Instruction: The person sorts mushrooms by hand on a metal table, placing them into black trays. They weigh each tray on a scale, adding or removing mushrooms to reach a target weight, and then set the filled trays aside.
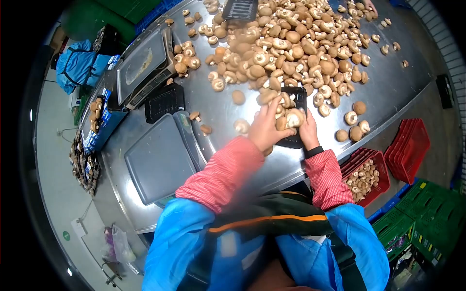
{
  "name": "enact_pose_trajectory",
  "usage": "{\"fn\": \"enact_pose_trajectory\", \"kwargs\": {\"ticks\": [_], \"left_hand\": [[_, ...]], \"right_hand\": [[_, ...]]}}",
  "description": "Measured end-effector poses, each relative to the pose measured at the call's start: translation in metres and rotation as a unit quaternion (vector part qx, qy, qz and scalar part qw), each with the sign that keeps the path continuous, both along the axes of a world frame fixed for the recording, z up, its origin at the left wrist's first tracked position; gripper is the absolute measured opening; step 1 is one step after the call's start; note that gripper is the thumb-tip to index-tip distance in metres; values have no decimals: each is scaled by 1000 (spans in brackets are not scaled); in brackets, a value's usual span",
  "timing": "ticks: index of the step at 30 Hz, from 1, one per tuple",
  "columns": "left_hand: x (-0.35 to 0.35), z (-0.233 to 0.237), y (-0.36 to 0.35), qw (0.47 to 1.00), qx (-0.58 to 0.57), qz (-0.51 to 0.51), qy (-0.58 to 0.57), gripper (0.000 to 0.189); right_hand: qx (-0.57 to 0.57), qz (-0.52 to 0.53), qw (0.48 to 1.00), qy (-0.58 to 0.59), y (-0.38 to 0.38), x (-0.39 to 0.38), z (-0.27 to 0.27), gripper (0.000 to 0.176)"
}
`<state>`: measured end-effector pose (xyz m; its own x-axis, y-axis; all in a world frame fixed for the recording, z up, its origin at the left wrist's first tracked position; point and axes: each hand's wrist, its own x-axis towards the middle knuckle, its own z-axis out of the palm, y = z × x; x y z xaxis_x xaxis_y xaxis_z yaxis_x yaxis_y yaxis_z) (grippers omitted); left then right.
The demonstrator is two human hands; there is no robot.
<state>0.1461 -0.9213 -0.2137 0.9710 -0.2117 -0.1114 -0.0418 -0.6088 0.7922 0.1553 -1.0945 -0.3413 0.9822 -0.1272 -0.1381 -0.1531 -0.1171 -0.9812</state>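
Brown mushrooms (291,36) with pale stems lie in a large heap on the metal table (218,104). My left hand (267,126) has its fingers curled over a few mushrooms (294,118) above a black plastic tray (296,97). My right hand (309,131) is at the right side of that tray, with its fingers along the edge. The tray is partly hidden under my left hand and the mushrooms. Single mushrooms (238,97) lie left of my left hand, and several more (357,132) lie right of my right hand.
At the left stand a scale (141,65), an empty black tray (165,103) and a grey lidded bin (160,160). Red crates (407,150), one holding mushrooms (363,180), and green crates (427,208) stand beyond the table's right edge. Another person's hand (371,7) shows at the top right.
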Motion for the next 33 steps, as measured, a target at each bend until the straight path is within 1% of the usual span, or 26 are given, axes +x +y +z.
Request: {"fn": "enact_pose_trajectory", "kwargs": {"ticks": [1, 3, 4, 7, 8, 11, 12, 15, 16, 17, 18, 19, 20, 21, 22, 23, 24, 25, 26, 27, 28, 29, 30, 31, 32, 33], "left_hand": [[-2, 14, -10, 999, 42, 16, 19, 106], [-7, 22, -21, 995, 100, -7, -19, 106], [-10, 24, -24, 991, 129, -18, -36, 107], [-25, 34, -27, 980, 154, -48, -113, 106], [-31, 41, -25, 979, 151, -63, -125, 102], [-47, 47, -13, 970, 116, -68, -202, 94], [-52, 48, -7, 978, 79, -43, -191, 89], [-64, 50, 19, 987, -31, 31, -156, 74], [-67, 40, 29, 983, -45, 96, -147, 70], [-68, 31, 36, 980, -87, 162, -78, 66], [-64, 26, 43, 967, -166, 192, -2, 65], [-59, 23, 50, 942, -244, 220, 74, 63], [-56, 20, 53, 935, -265, 217, 94, 62], [-52, 23, 54, 927, -286, 214, 113, 61], [-49, 25, 56, 919, -306, 210, 131, 60], [-46, 22, 62, 942, -253, 196, 100, 61], [-44, 17, 67, 961, -198, 182, 69, 61], [-44, 15, 72, 975, -141, 166, 40, 61], [-49, 18, 79, 983, -71, 169, -11, 60], [-52, 18, 89, 980, -91, 175, -5, 60], [-54, 19, 104, 977, -111, 179, 1, 60], [-55, 21, 121, 974, -131, 183, 8, 60], [-58, 23, 142, 969, -151, 193, 23, 57], [-64, 46, 156, 939, -251, 212, 96, 56], [-68, 51, 174, 941, -238, 228, 77, 53], [-73, 65, 188, 944, -227, 231, 61, 53]], "right_hand": [[61, 5, 998, 35, -1, -1, 8, 40], [180, 18, 978, 105, -5, -5, 20, 33], [201, 21, 975, 96, -6, -8, 20, 34], [269, -30, 957, 101, -1, -21, 31, 48], [263, -35, 958, 113, 1, -25, 37, 49], [364, -68, 917, 149, 9, -34, 64, 49], [397, -78, 905, 135, 13, -37, 67, 49], [370, -57, 922, 102, 12, -46, 53, 49], [374, -45, 920, 104, 15, -49, 67, 50], [364, -40, 925, 103, 17, -53, 76, 47], [353, -35, 929, 103, 20, -57, 83, 45], [341, -29, 934, 103, 25, -60, 87, 43], [325, -33, 940, 99, 32, -63, 88, 43], [290, -31, 950, 111, 36, -66, 68, 42], [252, -17, 964, 80, 45, -70, 61, 43], [214, -3, 976, 48, 54, -73, 54, 43], [144, -4, 988, 63, 65, -75, 59, 45], [180, -10, 983, 46, 77, -76, 66, 56], [156, 13, 987, 29, 88, -78, 71, 52], [132, 34, 991, 10, 99, -79, 76, 47], [138, 95, 986, 4, 107, -82, 107, 48], [106, 113, 988, 15, 118, -86, 133, 46], [27, 126, 989, -65, 131, -93, 111, 46], [77, 196, 975, 74, 131, -89, 130, 43], [101, 257, 937, 216, 130, -85, 149, 41], [55, 265, 951, 150, 130, -78, 148, 39]]}}
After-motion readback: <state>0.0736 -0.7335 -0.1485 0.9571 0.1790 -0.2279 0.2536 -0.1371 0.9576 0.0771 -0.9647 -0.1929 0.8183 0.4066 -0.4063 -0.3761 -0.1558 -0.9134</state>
